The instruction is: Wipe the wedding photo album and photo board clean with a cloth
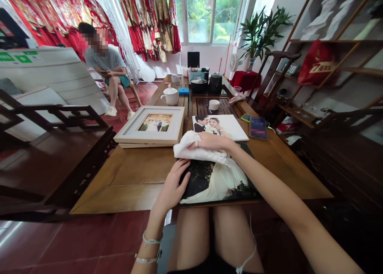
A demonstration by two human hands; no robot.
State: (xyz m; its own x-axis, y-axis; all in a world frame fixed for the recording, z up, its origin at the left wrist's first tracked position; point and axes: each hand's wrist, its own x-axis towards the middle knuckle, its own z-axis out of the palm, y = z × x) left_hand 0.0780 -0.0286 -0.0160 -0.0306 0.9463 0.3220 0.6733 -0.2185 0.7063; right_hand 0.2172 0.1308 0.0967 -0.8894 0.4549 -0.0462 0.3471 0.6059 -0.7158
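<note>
A dark photo panel [223, 182] with a white wedding gown on it lies flat at the table's near edge. My right hand [211, 141] grips a white cloth [187, 146] and presses it on the panel's far left part. At the panel's left edge rests my left hand [176, 182], fingers stretched out and holding nothing. Just beyond the cloth lies a white photo panel [230, 127] showing a couple. Left of it is a light wooden picture frame [119, 136], stacked on another frame.
The wooden table [128, 174] also bears a white teapot [170, 95], a white cup [214, 104], a blue box [183, 91], a dark kettle [216, 83] and a phone [257, 127]. A person [106, 60] sits beyond the left side. Wooden chairs [50, 146] flank the table.
</note>
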